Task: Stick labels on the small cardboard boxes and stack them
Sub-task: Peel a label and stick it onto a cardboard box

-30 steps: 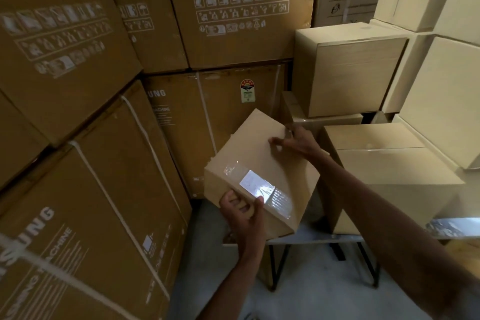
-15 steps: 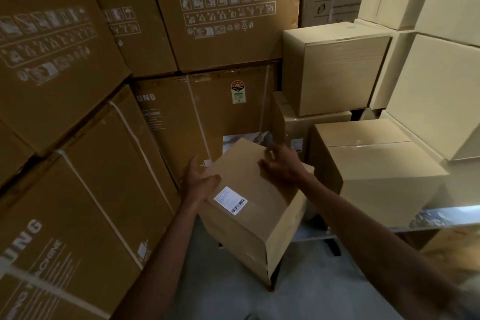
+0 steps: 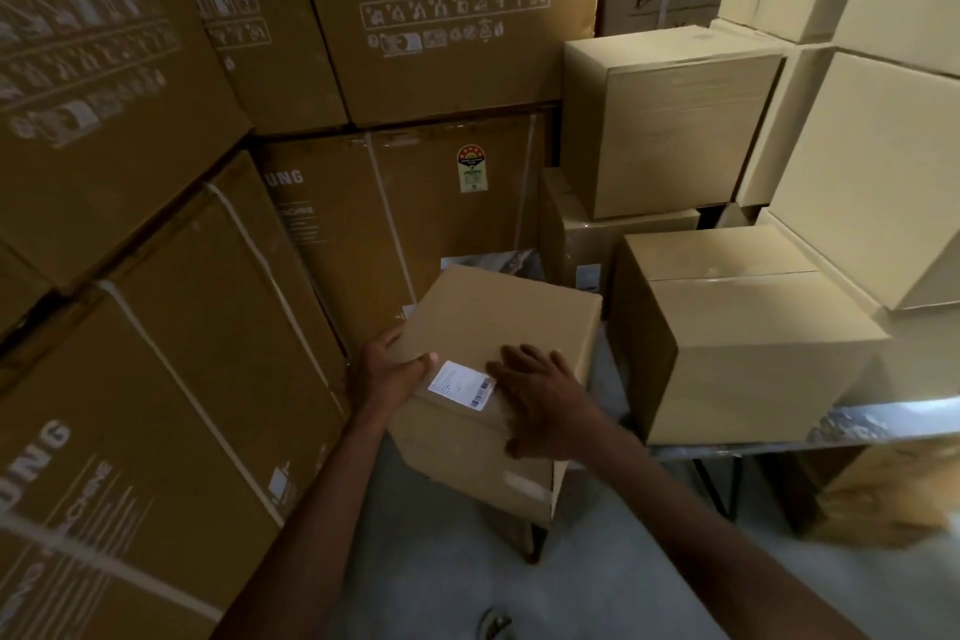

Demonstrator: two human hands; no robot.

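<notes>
A small cardboard box [image 3: 498, 317] sits at the left end of a metal table [image 3: 883, 418], with a white barcode label [image 3: 461, 384] on its top near the front edge. My left hand [image 3: 387, 372] grips the box's left front corner, thumb on top. My right hand [image 3: 540, 400] lies flat on the top just right of the label, fingers spread, thumb down the front face. A second small box [image 3: 737, 327] stands on the table to the right. Another box [image 3: 670, 120] is stacked on a taped box [image 3: 576, 234] behind.
Large brown appliance cartons [image 3: 156, 327] wall in the left side and the back. Pale cartons [image 3: 872, 172] are piled at the right. Grey floor [image 3: 571, 587] lies below the table's dark legs, with a sandal toe at the bottom edge.
The box was tilted up, then set down flat with the label on top. My left hand shifted to its left front corner. My right hand moved from the far edge to beside the label.
</notes>
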